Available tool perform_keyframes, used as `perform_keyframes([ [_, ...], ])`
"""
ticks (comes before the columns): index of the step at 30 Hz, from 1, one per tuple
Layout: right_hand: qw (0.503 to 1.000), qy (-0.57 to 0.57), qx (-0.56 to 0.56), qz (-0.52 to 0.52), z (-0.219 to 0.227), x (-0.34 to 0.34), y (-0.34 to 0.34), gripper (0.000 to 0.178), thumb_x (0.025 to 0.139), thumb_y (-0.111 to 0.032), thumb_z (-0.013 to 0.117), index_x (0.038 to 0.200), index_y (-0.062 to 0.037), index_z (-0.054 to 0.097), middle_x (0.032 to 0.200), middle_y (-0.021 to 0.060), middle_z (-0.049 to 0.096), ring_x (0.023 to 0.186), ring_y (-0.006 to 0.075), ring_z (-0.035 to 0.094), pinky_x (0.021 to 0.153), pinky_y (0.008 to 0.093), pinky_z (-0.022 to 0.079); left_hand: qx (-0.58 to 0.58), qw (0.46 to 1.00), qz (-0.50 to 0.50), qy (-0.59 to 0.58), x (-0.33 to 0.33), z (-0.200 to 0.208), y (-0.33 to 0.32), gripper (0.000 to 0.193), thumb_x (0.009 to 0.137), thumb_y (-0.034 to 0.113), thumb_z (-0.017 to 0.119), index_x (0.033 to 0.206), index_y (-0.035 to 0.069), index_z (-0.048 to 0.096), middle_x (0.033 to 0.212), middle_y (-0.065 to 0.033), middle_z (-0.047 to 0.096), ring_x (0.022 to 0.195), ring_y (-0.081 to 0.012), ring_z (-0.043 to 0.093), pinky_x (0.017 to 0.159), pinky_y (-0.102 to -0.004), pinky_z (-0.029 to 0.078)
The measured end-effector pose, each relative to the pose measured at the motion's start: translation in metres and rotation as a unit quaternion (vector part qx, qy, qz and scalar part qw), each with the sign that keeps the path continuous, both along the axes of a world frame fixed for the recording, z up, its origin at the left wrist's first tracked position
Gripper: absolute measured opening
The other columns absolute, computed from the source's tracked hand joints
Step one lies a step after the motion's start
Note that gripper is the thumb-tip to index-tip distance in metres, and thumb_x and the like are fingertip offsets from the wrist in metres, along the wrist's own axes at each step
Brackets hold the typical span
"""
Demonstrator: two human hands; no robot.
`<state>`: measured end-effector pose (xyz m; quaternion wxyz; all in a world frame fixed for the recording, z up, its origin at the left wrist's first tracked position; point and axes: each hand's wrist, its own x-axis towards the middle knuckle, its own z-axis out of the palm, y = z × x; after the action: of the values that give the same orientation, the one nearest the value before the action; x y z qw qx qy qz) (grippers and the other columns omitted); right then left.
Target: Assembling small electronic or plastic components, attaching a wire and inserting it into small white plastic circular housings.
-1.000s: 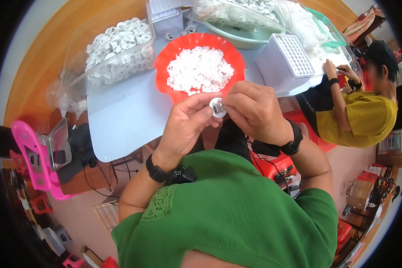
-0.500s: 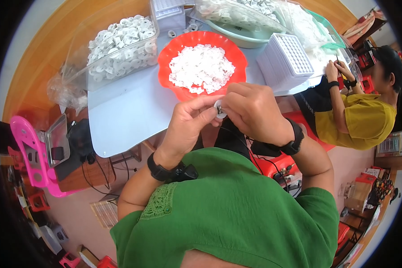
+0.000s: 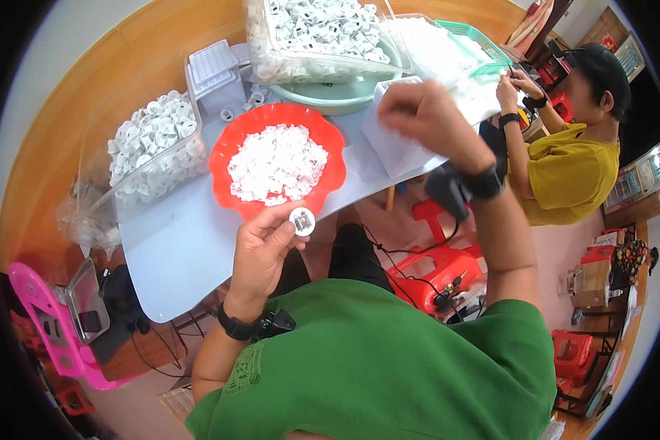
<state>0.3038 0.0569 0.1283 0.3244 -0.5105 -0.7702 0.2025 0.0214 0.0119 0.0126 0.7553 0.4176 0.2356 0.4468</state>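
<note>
While the table (image 3: 176, 242) carries a clear tub (image 3: 154, 158) of white parts and a red bowl (image 3: 220, 165) heaped with small white pieces, the left hand (image 3: 260, 253) stays just below the bowl's rim. It pinches a small white ring (image 3: 301, 221) between thumb and fingers. The right hand (image 3: 425, 121) is lifted over a white tray (image 3: 396, 150), fingers loosely curled, holding nothing visible. The ring looks light, stiff and perhaps slippery; gripping it by the outer edge seems safest.
</note>
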Motion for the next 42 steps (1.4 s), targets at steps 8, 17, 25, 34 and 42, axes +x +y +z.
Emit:
perform_keyframes([
  [8,0.961,-0.235,0.067,-0.132,-0.025,0.072,0.084,0.013,0.075,-0.008,0.062,0.084,-0.0015,0.068,0.071,0.0136,0.065,0.064,0.0275,0.061,0.062,0.0348,0.049,-0.027,1.000,-0.011,-0.011,0.004,-0.003,0.006,0.030,0.092,0.005,0.056,0.120,-0.005,0.055,0.098,-0.0093,0.065,0.081,-0.0135,0.062,0.071,-0.0244,0.050],
  [17,0.939,-0.316,0.094,-0.099,-0.035,0.076,0.099,0.010,0.071,-0.012,0.063,0.077,-0.0096,0.071,0.076,0.0145,0.065,0.075,0.0323,0.063,0.069,0.0393,0.050,-0.049,0.999,-0.003,-0.014,0.002,-0.004,0.011,0.031,0.092,0.008,0.057,0.120,-0.005,0.055,0.100,-0.0095,0.064,0.083,-0.0131,0.061,0.072,-0.0238,0.050],
  [25,0.965,-0.178,0.187,-0.039,0.014,0.018,0.020,0.007,0.082,-0.002,0.060,0.084,0.0041,0.062,0.075,0.0127,0.061,0.068,0.0229,0.060,0.063,0.0298,0.046,-0.046,0.997,-0.015,-0.065,-0.002,-0.014,0.011,0.027,0.093,0.011,0.057,0.116,-0.003,0.056,0.100,-0.0085,0.064,0.084,-0.0134,0.062,0.071,-0.0252,0.051],
  [34,0.952,-0.017,0.293,0.089,-0.063,-0.095,-0.054,0.018,0.062,0.003,0.067,0.077,-0.0019,0.058,0.069,0.0073,0.054,0.057,0.0230,0.057,0.046,0.0340,0.044,-0.026,0.995,-0.043,-0.091,-0.004,-0.006,-0.001,0.025,0.092,0.008,0.057,0.115,-0.002,0.057,0.103,-0.0080,0.065,0.089,-0.0120,0.061,0.074,-0.0241,0.050],
  [42,0.944,-0.059,0.312,0.093,-0.074,-0.106,-0.066,0.014,0.065,-0.003,0.064,0.071,-0.0021,0.052,0.064,0.0058,0.046,0.053,0.0214,0.050,0.043,0.0332,0.040,-0.030,0.997,-0.021,-0.070,-0.007,-0.004,-0.015,0.027,0.091,0.008,0.058,0.116,-0.003,0.056,0.101,-0.0083,0.064,0.085,-0.0121,0.061,0.073,-0.0246,0.052],
])
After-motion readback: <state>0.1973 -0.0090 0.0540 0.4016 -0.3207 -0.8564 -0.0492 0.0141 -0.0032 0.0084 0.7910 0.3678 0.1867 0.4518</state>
